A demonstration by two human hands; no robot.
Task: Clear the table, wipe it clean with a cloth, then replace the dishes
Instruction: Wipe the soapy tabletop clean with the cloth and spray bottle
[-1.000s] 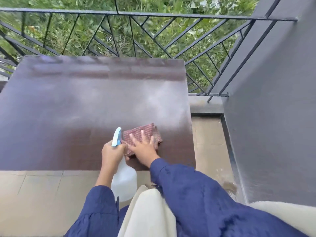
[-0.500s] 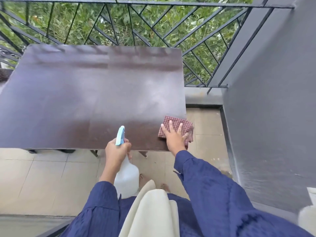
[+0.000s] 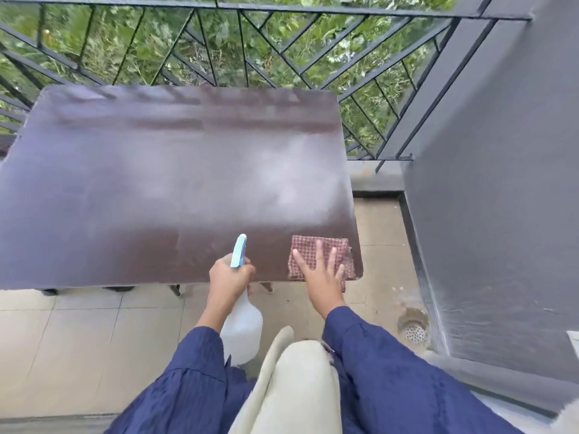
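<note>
Dishes are gone from the table (image 3: 141, 189); wiping is underway: cloth (image 3: 316, 249) pressed at the near right corner by the flat, open right hand (image 3: 322, 274), spray bottle (image 3: 241, 327) gripped by the left hand (image 3: 228, 277); dishes remain to be replaced.

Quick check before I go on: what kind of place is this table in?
Most likely an outdoor balcony or small terrace. A black metal railing runs behind the dark table with green foliage beyond it, the floor is tiled, and a floor drain sits beside the grey wall.
</note>
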